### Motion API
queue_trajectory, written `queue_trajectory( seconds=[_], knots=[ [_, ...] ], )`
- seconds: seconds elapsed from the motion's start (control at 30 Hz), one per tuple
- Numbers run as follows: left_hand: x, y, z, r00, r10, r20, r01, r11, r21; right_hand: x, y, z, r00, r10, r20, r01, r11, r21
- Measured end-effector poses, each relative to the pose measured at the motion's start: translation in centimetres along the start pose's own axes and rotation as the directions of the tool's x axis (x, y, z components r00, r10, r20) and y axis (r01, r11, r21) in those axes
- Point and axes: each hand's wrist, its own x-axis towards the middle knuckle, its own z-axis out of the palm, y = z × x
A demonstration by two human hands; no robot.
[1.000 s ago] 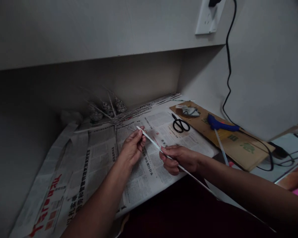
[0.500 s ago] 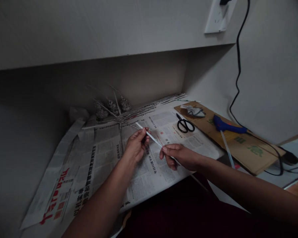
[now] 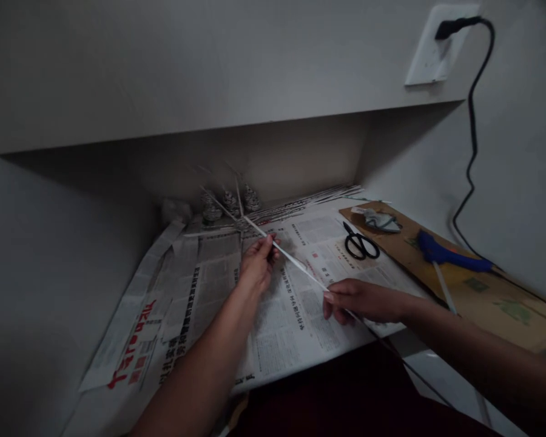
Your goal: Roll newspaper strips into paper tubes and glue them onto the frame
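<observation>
A thin white rolled paper stick [image 3: 299, 266] runs slantwise between my two hands above the printed newspaper sheets [image 3: 273, 346]. Near its upper part, my left hand [image 3: 258, 260] pinches it between thumb and fingers. Lower down and to the right, my right hand [image 3: 361, 300] is closed around it, and a darker length trails below that hand toward my lap. Beyond my left hand lies a bundle of thin paper sticks [image 3: 318, 197]. Small woven cone-shaped pieces [image 3: 251, 199] stand behind it, with sticks jutting upward.
Black-handled scissors [image 3: 361, 246] lie on the newspaper at the right. A blue glue gun [image 3: 452, 254] and a crumpled wrapped item [image 3: 381, 221] rest on brown cardboard [image 3: 486, 303]. A black cord [image 3: 472, 145] hangs from the wall socket [image 3: 441, 45]. An overhanging panel [image 3: 209, 79] spans the back.
My right hand has slid down and right along the paper stick, widening the gap between my hands. The left still pinches it. The whole view has shifted, moving things rightward and down.
</observation>
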Motion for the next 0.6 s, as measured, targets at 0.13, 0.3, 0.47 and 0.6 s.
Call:
queue_trajectory(
  seconds=[0.13,0.3,0.47,0.6],
  knots=[
    [-0.3,-0.2,0.1,0.989,-0.089,0.116,0.079,0.993,0.086,-0.2,0.1,-0.4,0.998,0.06,0.001,-0.06,0.998,-0.002],
    [0.5,0.3,-0.4,0.999,-0.031,-0.016,0.031,1.0,-0.002,-0.7,0.1,-0.9,0.994,0.087,0.059,-0.09,0.994,0.054],
    [1.1,1.0,-0.9,0.998,-0.058,-0.032,0.057,0.998,-0.034,-1.7,0.7,-2.3,0.987,0.113,0.115,-0.121,0.991,0.058],
    [0.8,1.2,-0.7,0.997,-0.07,-0.02,0.069,0.997,-0.041,-2.0,1.1,-2.6,0.983,0.111,0.147,-0.119,0.992,0.048]
  ],
)
